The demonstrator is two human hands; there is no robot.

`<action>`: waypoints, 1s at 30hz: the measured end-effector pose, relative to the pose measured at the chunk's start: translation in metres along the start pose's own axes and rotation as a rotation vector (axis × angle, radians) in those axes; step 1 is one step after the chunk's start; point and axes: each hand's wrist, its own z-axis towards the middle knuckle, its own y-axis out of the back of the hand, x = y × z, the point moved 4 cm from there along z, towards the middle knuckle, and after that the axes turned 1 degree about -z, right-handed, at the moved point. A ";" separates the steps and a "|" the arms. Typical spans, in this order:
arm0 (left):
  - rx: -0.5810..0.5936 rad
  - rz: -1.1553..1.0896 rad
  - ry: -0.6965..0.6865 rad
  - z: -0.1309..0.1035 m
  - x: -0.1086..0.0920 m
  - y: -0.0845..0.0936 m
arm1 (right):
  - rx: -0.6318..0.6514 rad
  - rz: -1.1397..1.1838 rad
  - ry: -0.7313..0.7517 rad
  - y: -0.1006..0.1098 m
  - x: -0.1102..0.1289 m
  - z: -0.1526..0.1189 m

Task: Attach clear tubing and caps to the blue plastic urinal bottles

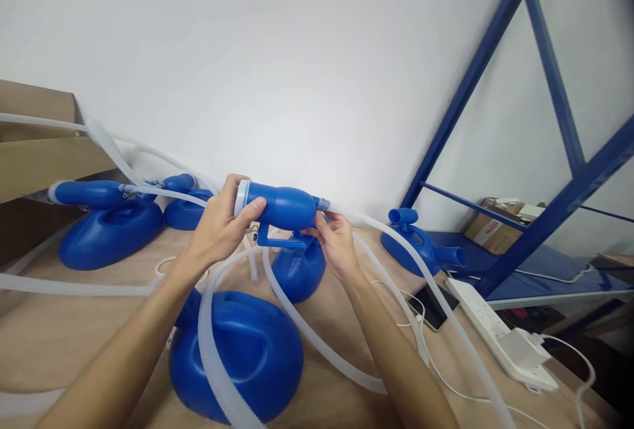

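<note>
A blue plastic cylinder with a pale rim at its left end hangs level above the table. My left hand is wrapped round the rim end, thumb on top. At the other end, the fingers of my right hand pinch near the narrow outlet, where a translucent hose joins; what exactly they grip is partly hidden. Below the cylinder is a blue handle-like bracket. Under the hands stand a blue container and a larger blue container, with a hose lying across it.
More blue containers stand at the left and right. A phone and a white power strip lie on the right. Cardboard boxes are at the left, a blue metal frame at the right. Loose hoses and cables cross the wooden table.
</note>
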 end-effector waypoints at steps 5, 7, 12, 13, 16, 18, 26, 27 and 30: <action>-0.015 0.047 -0.048 -0.001 -0.003 -0.002 | -0.025 -0.098 0.081 0.003 0.003 0.000; -0.031 0.069 -0.077 0.000 -0.006 -0.001 | -0.038 -0.053 0.048 0.003 0.004 -0.001; -0.038 0.171 -0.148 -0.001 -0.016 0.008 | -0.010 0.090 -0.083 -0.002 0.007 -0.001; -0.044 0.187 -0.164 -0.001 -0.017 0.010 | -0.003 0.110 -0.104 -0.004 0.008 -0.002; -0.082 0.223 -0.210 -0.003 -0.019 0.013 | 0.001 0.138 -0.133 -0.006 0.011 -0.002; -0.106 0.231 -0.229 -0.004 -0.019 0.013 | -0.005 0.130 -0.116 -0.007 0.012 -0.003; -0.142 -0.043 -0.025 -0.004 -0.018 0.021 | -0.142 -0.149 0.207 -0.016 0.029 -0.003; -0.124 -0.084 0.025 -0.004 -0.016 0.024 | -0.136 -0.141 0.209 -0.021 0.031 -0.002; -0.090 -0.102 0.073 -0.004 -0.009 0.034 | -0.022 0.048 0.098 -0.040 0.035 0.000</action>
